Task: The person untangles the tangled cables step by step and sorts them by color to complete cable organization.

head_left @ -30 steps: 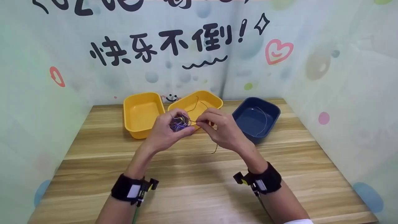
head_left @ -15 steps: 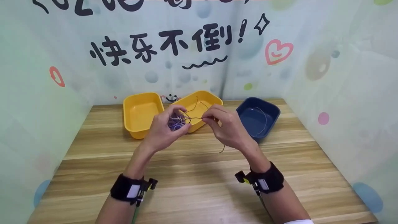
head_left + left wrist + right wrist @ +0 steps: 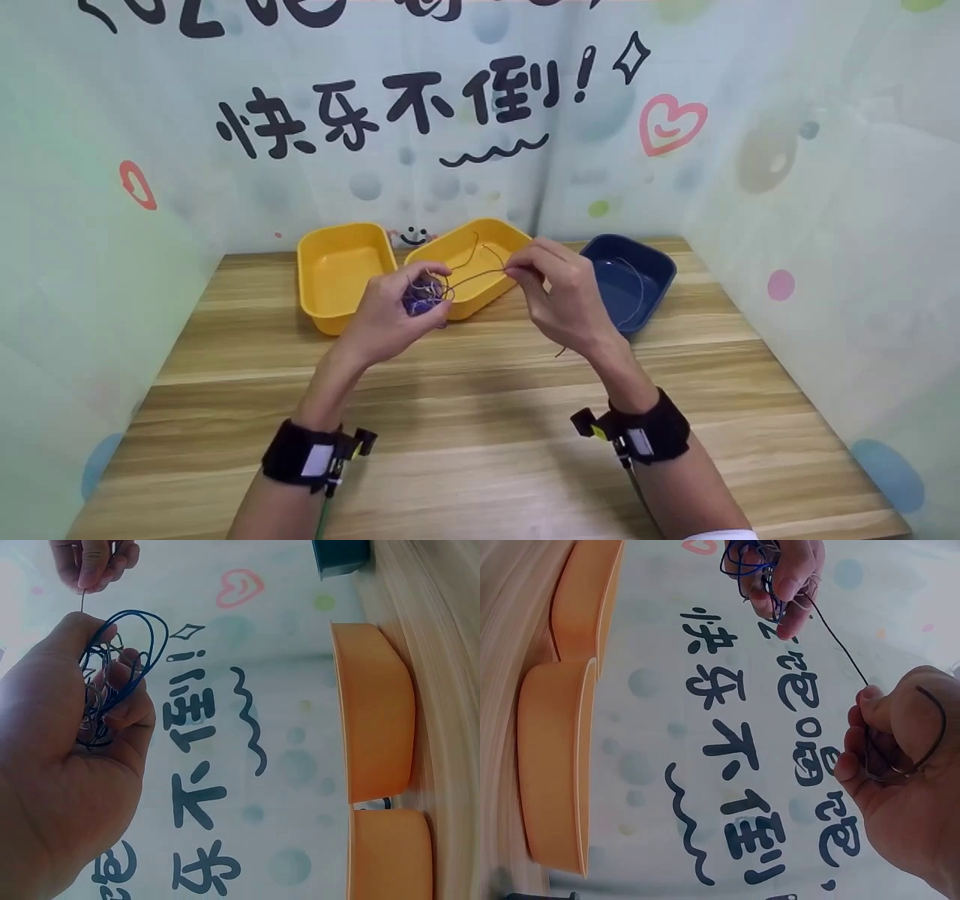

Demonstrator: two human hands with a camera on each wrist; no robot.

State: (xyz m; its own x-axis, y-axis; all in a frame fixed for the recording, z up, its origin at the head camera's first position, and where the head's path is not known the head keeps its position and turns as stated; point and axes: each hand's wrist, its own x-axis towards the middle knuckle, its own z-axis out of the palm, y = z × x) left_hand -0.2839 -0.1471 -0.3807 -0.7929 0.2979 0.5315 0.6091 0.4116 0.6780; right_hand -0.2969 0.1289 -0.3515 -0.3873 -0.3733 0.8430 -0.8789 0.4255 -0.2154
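Observation:
My left hand (image 3: 394, 307) holds a tangled bundle of thin wires (image 3: 425, 294) above the table, in front of the middle yellow bin. Blue loops (image 3: 154, 626) of it stick out past the fingers in the left wrist view. To the right, my right hand (image 3: 562, 296) pinches one dark wire (image 3: 838, 643) between thumb and forefinger. That wire runs taut from the bundle to the pinch, and its loose end (image 3: 939, 716) curls round below the right palm. Part of the bundle is hidden inside the left hand.
A yellow bin (image 3: 349, 310) stands at the back left of the wooden table (image 3: 465, 465). The middle yellow bin (image 3: 487, 298) has dark wires in it. At the back right is a navy bin (image 3: 611, 274) with a pale wire (image 3: 641, 289) inside. Printed curtains enclose the table.
My right hand has moved right and slightly up, away from the left, drawing a longer stretch of dark wire out of the bundle. The left hand has shifted only slightly left.

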